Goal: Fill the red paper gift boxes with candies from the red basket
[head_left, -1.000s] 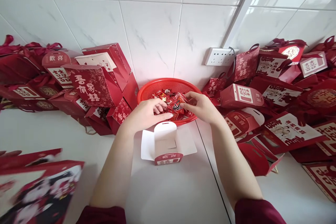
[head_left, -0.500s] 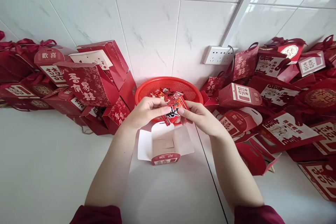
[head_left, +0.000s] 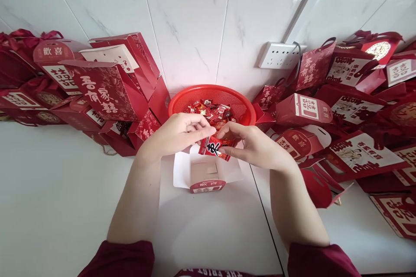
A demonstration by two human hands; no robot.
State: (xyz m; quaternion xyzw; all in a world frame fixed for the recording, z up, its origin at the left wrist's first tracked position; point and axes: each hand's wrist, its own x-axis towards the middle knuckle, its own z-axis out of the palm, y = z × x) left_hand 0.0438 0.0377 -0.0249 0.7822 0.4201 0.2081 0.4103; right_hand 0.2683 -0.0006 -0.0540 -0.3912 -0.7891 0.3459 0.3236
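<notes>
A red wrapped candy packet (head_left: 212, 147) with a bold black character outlined in white is between my hands, above the open box. My left hand (head_left: 182, 135) pinches at its upper left edge, with thumb out and fingers curled behind. My right hand (head_left: 251, 145) grips its right side between thumb and bent fingers. Below the packet stands a small gift box (head_left: 208, 186), red outside and white inside, its flaps spread. The packet and hands hide part of its far side. Just behind, a red plastic basket (head_left: 242, 99) holds several red-wrapped candies (head_left: 216, 110).
Red gift boxes (head_left: 100, 95) are piled on the left. More boxes (head_left: 351, 151) crowd the right side. A white power strip (head_left: 281, 55) is on the tiled wall (head_left: 191, 26) behind the basket. A dark seam crosses the white table (head_left: 208, 233) right of the open box.
The packet has come down and nearer, over the open box. My right fingers have changed their hold, bending over its top edge. The view has shifted slightly.
</notes>
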